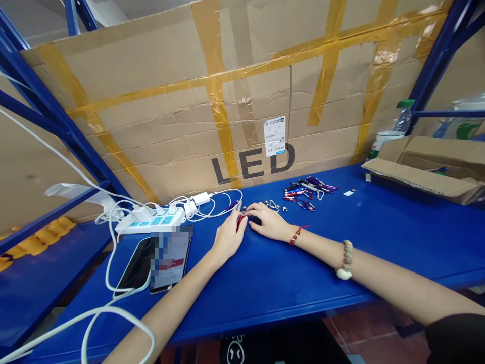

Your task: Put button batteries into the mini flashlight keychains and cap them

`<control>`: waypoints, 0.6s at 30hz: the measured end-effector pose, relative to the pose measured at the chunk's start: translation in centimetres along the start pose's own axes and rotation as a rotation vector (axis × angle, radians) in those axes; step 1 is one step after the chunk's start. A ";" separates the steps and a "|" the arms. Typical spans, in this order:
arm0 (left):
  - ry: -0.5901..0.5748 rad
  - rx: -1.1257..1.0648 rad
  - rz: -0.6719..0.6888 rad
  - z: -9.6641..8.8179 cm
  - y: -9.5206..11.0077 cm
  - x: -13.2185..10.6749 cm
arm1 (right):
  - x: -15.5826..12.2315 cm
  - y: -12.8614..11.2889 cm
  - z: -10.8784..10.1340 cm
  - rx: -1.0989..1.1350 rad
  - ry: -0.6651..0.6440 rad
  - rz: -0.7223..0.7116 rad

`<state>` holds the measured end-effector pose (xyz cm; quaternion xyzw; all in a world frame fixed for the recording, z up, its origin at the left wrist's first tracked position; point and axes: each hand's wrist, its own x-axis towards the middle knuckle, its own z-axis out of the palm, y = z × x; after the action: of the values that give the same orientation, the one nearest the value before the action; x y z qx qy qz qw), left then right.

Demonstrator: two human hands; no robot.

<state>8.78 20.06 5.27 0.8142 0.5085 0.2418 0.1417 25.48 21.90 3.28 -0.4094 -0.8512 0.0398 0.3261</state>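
small red piece [240, 221] in hand over the desk [303, 268], work on it seemingly unfinished. pile of coloured pieces [307, 192] beyond the right hand [267, 222]; done or waiting, can't tell. loose silver clips [273, 205] nearer, perhaps unused. left hand [228, 233]: fingers nearly closed, pinching the red piece. right: fingers curled close by; grip unclear, can't tell.

white power strip [151, 222] | dark-screened phone [133, 267] | open carton [424, 183] | green-capped bottle [403, 120] just beyond it

Black sleeve [456, 336]; red beaded bracelet [295, 236]; chunky beige bead bracelet [347, 261]; black clothing [291, 344], white print [235, 352].
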 end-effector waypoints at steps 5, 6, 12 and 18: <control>0.035 0.018 0.051 0.3 -0.2 0.0 | 0.0 0.2 0.4 -0.031 -0.050 -0.059; 0.036 0.016 0.051 0.3 -0.2 0.0 | 0.0 0.3 0.4 -0.036 -0.057 -0.065; 0.028 0.013 0.048 0.2 -0.1 0.0 | 0.0 0.3 0.5 -0.031 -0.072 -0.082; 0.009 0.010 0.044 0.1 0.0 -0.1 | -0.2 -0.8 0.1 0.009 -0.075 -0.115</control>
<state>8.81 19.93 5.18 0.8248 0.4923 0.2459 0.1298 24.96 21.25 3.40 -0.3564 -0.8847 0.0402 0.2977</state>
